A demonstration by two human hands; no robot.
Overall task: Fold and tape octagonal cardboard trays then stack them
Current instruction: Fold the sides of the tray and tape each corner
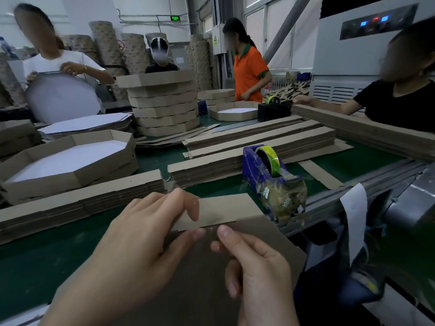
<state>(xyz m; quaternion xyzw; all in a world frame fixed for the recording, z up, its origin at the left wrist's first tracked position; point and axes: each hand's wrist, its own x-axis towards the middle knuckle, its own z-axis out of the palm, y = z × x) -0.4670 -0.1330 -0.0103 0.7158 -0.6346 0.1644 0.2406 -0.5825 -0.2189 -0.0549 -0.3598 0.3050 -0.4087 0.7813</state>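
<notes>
A worker's left hand and right hand meet close together on a cardboard strip held above the green table, just in front of the blue tape dispenser. The left hand pinches the strip at a fold, fingers curled over its top edge and thumb on the near face. The right hand nips the adjoining darker panel between thumb and forefinger, right at the seam. A faint glint there may be clear tape, but that cannot be told for certain.

The strip looks light and thin. It is stiff along each panel and hinges freely at its scored folds, so it should flop unless both sides of a joint are held. Taking hold close to the seam, as here, seems the sound choice, while a hard squeeze mid-panel would likely crease the board.

Bundles of flat strips lie to the left of the dispenser and beyond it. An open tray with a white base sits farther left. The stack of finished trays rises well behind the dispenser, where other workers stand at the table.
</notes>
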